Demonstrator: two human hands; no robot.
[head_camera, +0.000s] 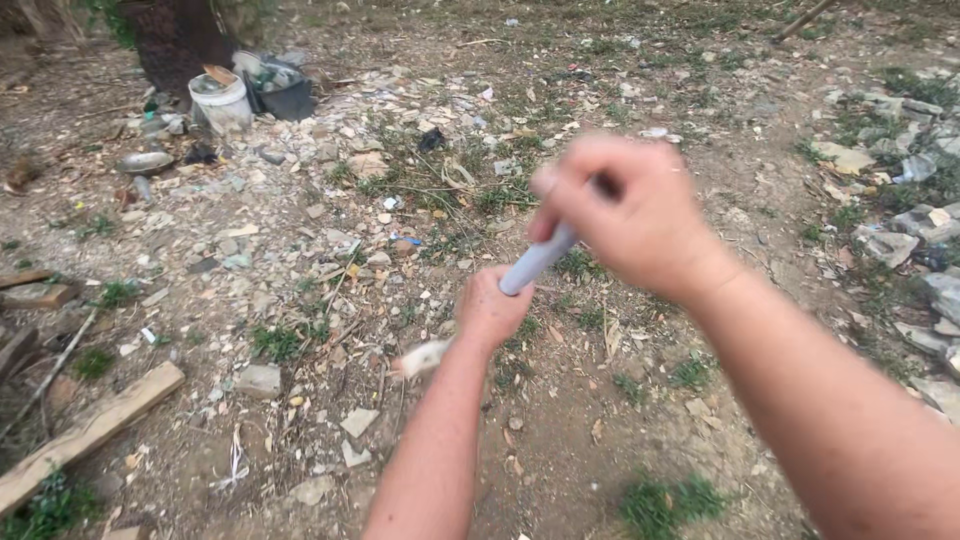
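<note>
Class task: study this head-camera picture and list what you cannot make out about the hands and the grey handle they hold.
- Grey handle: both ends hidden inside the right hand and the left hand, so its full length is unknown.
- Pale object beside the left hand: motion-blurred, kind unclear.
- Right-hand fingers: blurred, grip unclear.
- White bucket: contents too small to tell.

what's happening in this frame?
Head-camera view outdoors over bare, rubble-strewn ground. A person grips a pale grey handle with both hands: the right hand wrapped around its upper end, the left hand lower down. The picture is motion-blurred, and a light blurred shape shows below the left hand; what it is can't be told. A white bucket and a dark tub stand by a tree trunk; a wooden plank lies at lower left.
</note>
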